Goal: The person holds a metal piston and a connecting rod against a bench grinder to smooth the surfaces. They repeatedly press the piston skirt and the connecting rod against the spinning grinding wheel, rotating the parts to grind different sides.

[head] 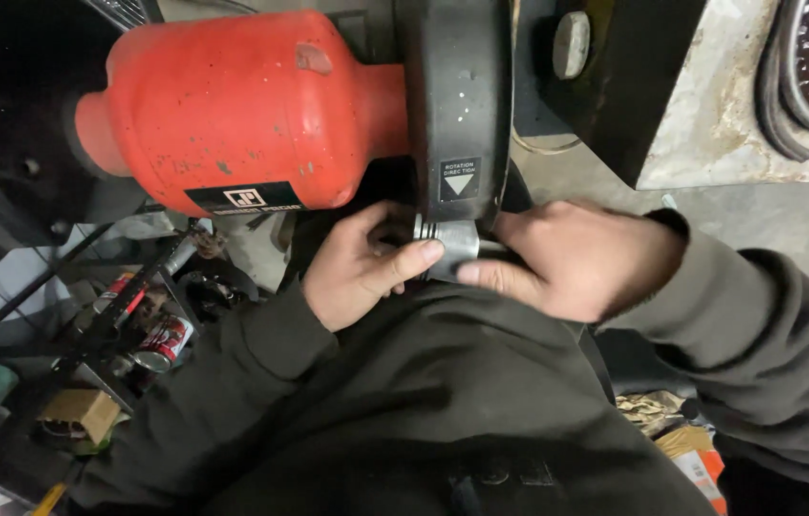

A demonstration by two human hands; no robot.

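Head view shows a bench grinder with a red motor housing (233, 105) and a black wheel guard (452, 96). Directly below the guard, the right hand (576, 258) and left hand (357, 268) grip a small grey metal part (452, 244) from either side, fingers closed on it, its top edge against the guard's lower opening. Far left of the guard, a red can (164, 342) lies among clutter.

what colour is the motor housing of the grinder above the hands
Red-orange, scuffed, with a black label; the motor housing shows best in the head view.
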